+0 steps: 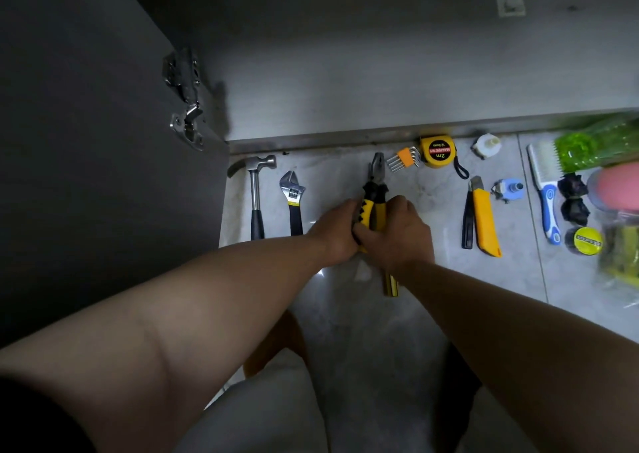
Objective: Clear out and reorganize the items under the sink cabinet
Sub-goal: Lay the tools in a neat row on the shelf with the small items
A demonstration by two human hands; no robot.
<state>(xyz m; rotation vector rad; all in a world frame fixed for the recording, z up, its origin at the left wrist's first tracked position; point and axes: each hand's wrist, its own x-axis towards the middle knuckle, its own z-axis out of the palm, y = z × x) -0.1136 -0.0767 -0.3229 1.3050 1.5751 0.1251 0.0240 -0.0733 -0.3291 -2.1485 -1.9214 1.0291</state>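
On the floor (345, 331), left hand (337, 233) and right hand (404, 236) grip the pliers (375, 189), seemingly squaring them right of the wrench (293, 196) before release.

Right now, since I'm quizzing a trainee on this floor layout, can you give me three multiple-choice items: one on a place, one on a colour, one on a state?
1. In the picture, where does the hammer lie relative to the wrench?
A) to its right
B) to its left
C) on top of it

2. What colour is the tape measure case?
A) yellow
B) blue
C) white

3. The pliers are:
A) lying untouched
B) hanging on a wall
C) gripped by hands

Answers:
1 B: the hammer is leftmost in the row, apart from the wrench.
2 A: the case is yellow with a red label.
3 C: the left hand and right hand both curl round the handles.
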